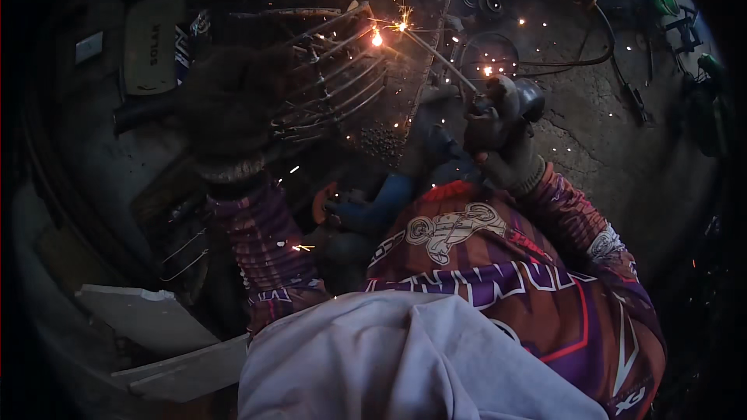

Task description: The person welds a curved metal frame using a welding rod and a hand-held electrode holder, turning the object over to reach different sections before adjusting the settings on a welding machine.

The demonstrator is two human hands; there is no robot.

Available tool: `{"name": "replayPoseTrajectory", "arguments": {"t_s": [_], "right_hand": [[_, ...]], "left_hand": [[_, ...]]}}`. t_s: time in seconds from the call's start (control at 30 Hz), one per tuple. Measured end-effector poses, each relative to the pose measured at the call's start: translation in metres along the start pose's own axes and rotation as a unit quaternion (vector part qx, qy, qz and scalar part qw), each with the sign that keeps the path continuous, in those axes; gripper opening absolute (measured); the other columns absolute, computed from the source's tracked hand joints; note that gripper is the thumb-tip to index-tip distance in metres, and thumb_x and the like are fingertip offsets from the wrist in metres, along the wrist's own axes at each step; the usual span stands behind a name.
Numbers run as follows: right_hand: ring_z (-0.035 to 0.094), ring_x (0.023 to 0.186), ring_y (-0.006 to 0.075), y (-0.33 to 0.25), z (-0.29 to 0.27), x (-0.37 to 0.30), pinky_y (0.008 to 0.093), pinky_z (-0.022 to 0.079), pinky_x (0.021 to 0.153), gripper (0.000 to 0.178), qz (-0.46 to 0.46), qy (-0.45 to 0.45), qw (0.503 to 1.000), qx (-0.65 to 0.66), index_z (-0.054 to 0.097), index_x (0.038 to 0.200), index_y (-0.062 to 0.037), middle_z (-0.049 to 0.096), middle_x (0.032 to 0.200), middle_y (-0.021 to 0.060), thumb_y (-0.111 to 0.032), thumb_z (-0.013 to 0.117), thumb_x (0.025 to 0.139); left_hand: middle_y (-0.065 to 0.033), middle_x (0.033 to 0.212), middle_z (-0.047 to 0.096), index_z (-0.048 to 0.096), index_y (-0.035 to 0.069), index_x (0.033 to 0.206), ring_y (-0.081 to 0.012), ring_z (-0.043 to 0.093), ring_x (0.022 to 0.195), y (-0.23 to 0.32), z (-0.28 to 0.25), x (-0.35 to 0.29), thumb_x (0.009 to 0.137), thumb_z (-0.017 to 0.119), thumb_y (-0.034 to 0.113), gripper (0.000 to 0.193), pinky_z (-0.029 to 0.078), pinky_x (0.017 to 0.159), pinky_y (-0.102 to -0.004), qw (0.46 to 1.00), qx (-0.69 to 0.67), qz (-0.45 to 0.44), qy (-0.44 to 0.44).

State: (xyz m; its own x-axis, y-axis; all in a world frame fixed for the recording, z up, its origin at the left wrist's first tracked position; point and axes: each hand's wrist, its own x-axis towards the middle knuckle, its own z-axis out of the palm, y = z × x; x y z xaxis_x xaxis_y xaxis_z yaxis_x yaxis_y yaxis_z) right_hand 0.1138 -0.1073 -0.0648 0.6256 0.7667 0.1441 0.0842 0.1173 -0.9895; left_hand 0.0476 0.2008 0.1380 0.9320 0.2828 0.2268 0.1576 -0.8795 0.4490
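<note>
Nr frame (327,82) edge, R hand's (492,115) rod (443,64) tip sparks.

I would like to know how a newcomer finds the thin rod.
Start at the large frame of curved metal bars, upper middle. At its right, find the bright sparks; the thin rod slants from them down to the right hand. Unlike the frame's curved bars, it is straight and leads to the hand.

Dim light over a seemingly concrete floor (580,148)
</note>
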Motion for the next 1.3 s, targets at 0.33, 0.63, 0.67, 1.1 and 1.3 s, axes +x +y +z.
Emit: {"name": "replayPoseTrajectory", "arguments": {"t_s": [0.33, 0.63, 0.67, 1.1, 1.3], "right_hand": [[0.049, 0.128, 0.0318, 0.008, -0.001, 0.001, 0.0419, 0.038, 0.109, 0.081, 0.011, -0.031, 0.999, 0.020, 0.039, 0.138, 0.0019, 0.049, 0.133, 0.0191, -0.034, 0.081, 0.078], [0.052, 0.120, 0.0375, 0.012, -0.001, -0.003, 0.0437, 0.040, 0.104, 0.081, 0.032, -0.020, 0.999, -0.002, 0.044, 0.136, 0.0049, 0.053, 0.126, 0.0224, -0.040, 0.078, 0.078], [0.053, 0.119, 0.0362, 0.011, -0.001, -0.002, 0.0434, 0.042, 0.101, 0.077, 0.027, -0.015, 0.999, -0.036, 0.047, 0.133, 0.0037, 0.054, 0.125, 0.0213, -0.039, 0.078, 0.077], [0.062, 0.098, 0.0182, 0.004, 0.002, -0.005, 0.0349, 0.051, 0.082, 0.066, 0.027, -0.011, 0.995, 0.091, 0.050, 0.133, 0.0003, 0.061, 0.112, 0.0106, -0.039, 0.073, 0.086], [0.063, 0.093, 0.0171, 0.006, -0.003, -0.009, 0.0317, 0.050, 0.082, 0.060, 0.029, -0.001, 0.999, 0.018, 0.053, 0.128, 0.0007, 0.062, 0.108, 0.0077, -0.033, 0.073, 0.083]], "left_hand": [[-0.0042, 0.068, 0.064, 0.072, 0.000, 0.081, -0.0134, 0.059, 0.064, 0.010, 0.000, 0.004, 0.086, 0.079, 0.023, 0.024, 0.045, 0.059, -0.0304, 0.997, 0.073, 0.011, 0.023], [-0.0056, 0.068, 0.065, 0.073, 0.000, 0.083, -0.0148, 0.058, 0.062, 0.015, 0.001, 0.003, 0.086, 0.078, 0.024, 0.025, 0.045, 0.059, -0.0317, 0.994, 0.099, 0.034, 0.025], [-0.0055, 0.067, 0.064, 0.073, 0.000, 0.082, -0.0159, 0.058, 0.062, 0.013, 0.002, 0.004, 0.086, 0.079, 0.025, 0.026, 0.046, 0.058, -0.0320, 0.994, 0.099, 0.047, 0.026], [-0.0005, 0.065, 0.061, 0.068, 0.006, 0.077, -0.0136, 0.057, 0.058, -0.001, 0.008, 0.002, 0.084, 0.077, 0.017, 0.016, 0.045, 0.055, -0.0303, 0.991, 0.094, 0.076, 0.056], [-0.0032, 0.060, 0.060, 0.068, 0.003, 0.070, -0.0132, 0.057, 0.056, 0.003, 0.001, 0.005, 0.085, 0.080, 0.022, 0.026, 0.043, 0.053, -0.0314, 0.999, -0.019, 0.020, 0.026]]}}
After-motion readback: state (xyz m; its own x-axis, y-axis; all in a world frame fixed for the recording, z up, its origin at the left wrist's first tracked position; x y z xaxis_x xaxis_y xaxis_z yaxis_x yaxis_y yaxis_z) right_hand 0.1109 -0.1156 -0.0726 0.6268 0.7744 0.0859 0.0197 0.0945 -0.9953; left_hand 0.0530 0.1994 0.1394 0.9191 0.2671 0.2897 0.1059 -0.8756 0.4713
